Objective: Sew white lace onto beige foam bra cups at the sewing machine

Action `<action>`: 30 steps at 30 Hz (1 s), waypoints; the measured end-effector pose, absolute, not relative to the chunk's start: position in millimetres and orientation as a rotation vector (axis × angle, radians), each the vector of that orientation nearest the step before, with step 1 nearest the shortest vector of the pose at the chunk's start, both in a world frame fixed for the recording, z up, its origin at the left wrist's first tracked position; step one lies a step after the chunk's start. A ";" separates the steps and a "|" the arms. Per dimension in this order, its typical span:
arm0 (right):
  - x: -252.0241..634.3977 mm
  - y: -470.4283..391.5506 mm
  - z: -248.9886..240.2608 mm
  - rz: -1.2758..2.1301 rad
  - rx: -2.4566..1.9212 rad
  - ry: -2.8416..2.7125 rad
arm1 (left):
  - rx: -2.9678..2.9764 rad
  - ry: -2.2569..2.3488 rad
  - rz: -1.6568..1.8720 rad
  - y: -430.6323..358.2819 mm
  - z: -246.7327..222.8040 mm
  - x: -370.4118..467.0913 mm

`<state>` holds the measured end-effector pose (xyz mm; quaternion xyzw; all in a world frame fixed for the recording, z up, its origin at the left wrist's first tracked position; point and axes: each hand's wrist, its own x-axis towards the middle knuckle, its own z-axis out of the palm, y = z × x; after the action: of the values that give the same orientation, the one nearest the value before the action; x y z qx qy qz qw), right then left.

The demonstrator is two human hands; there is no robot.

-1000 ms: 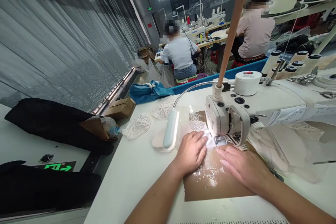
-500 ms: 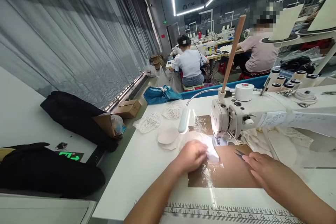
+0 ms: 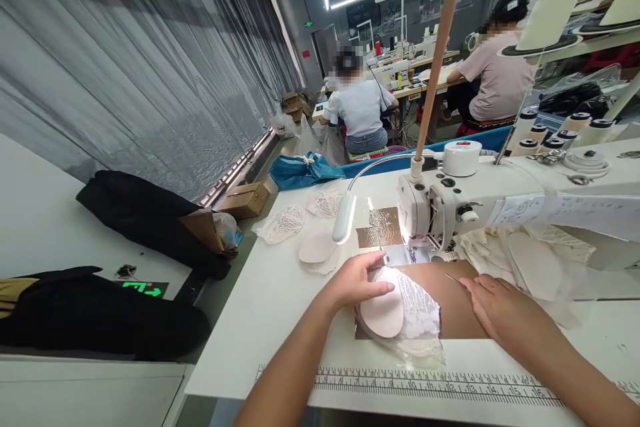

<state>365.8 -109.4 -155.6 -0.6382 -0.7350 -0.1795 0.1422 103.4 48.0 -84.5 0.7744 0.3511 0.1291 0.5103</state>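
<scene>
My left hand (image 3: 357,282) is at the left edge of a white lace piece (image 3: 423,307) with a smooth beige pad (image 3: 383,310), like a bra cup. Its thumb and forefinger are spread, with the thumb over the pad's upper edge. My right hand (image 3: 497,303) is closed around small thread snips (image 3: 457,281), their thin tips pointing left over the brown plate (image 3: 463,320). Just beyond the lace piece is the sewing machine's needle area (image 3: 417,250), lit by a small lamp (image 3: 345,217).
More lace cups (image 3: 283,223) and a beige pad (image 3: 317,247) lie at the table's left. Pale fabric pieces (image 3: 530,260) are under the machine arm (image 3: 525,193). A printed ruler strip (image 3: 425,383) runs along the front edge. Two people sit at machines further back.
The lace piece, bunched by the machine under my left hand before, now lies spread flat nearer the front. My left hand has opened. My right hand still holds the snips.
</scene>
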 end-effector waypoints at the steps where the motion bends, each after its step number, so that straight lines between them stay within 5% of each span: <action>1: 366.8 -108.8 -155.9 -0.506 -1.844 -2.111 | 1.820 0.847 0.280 51.0 -88.0 105.4; 16: 328.6 -77.1 -92.4 0.644 -1.697 -1.843 | 1.594 0.748 0.201 41.9 -100.1 115.7; 30: 310.2 -58.2 -106.0 0.966 -1.473 -1.673 | 1.374 0.787 0.205 43.5 -98.0 112.0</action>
<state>310.2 -58.2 -106.0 -0.5683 -0.6455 0.3728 0.3484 112.0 43.5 -98.0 0.6162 0.3530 0.0918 0.6981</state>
